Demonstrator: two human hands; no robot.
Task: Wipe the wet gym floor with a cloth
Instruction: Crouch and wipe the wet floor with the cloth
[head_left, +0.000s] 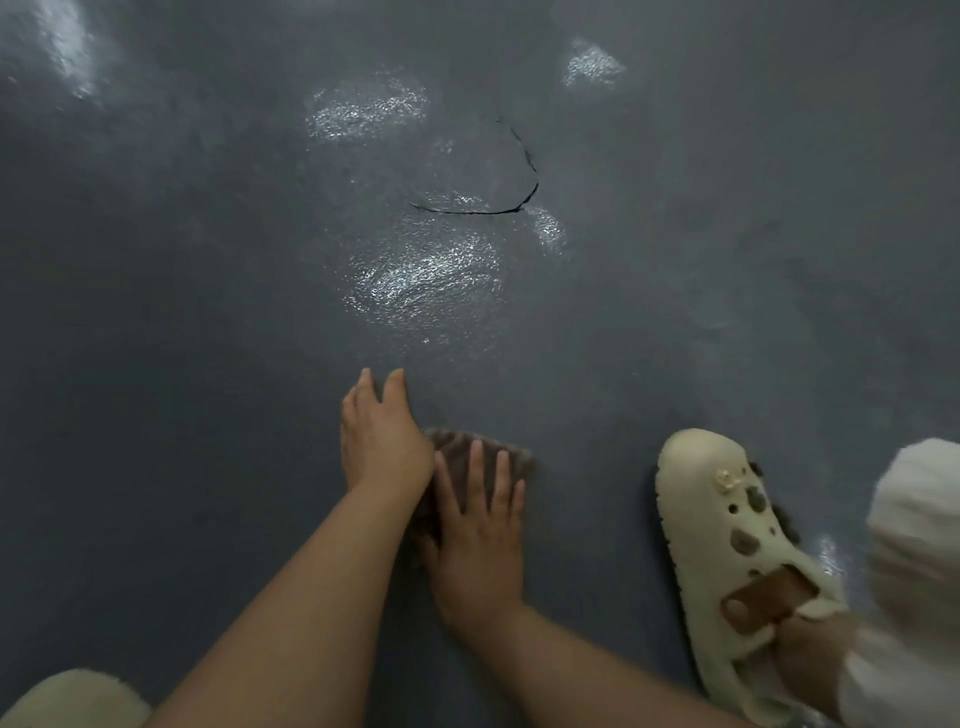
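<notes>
Hands, 2: right hand (475, 540) flat on 1 cloth (467, 457); left hand (382, 434) open, empty.

Both bare forearms are stretched forward and downward, converging so that the wrists lie close together. The left hand (382, 434) is laid palm down with its fingers extended forward and held together. The right hand (475, 530) is placed just beside and slightly behind the left hand, palm down, with its fingers spread flat and its thumb side against the left wrist. Neither hand is curled into a grasp.
</notes>
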